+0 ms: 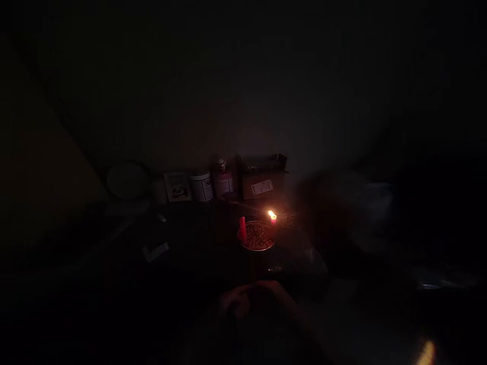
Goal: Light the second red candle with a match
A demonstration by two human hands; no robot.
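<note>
The room is nearly dark. A lit red candle point(273, 218) burns on a dark table beside a round metal bowl point(256, 237) filled with small brownish bits. A second, unlit red candle point(242, 228) leans at the bowl's left rim. Below the bowl, near the table's front, my hands show only as a dim shape: my left hand point(234, 301) and my right hand point(276, 294) seem brought together, fingers too dark to read. They are a short way in front of the bowl, not touching it.
Along the back wall stand a cardboard box point(262, 182), a pink bottle point(222, 180), a white tub point(201, 186), a small printed card point(177, 186) and a pale round plate point(127, 180). A small white object point(155, 251) lies on the table at left.
</note>
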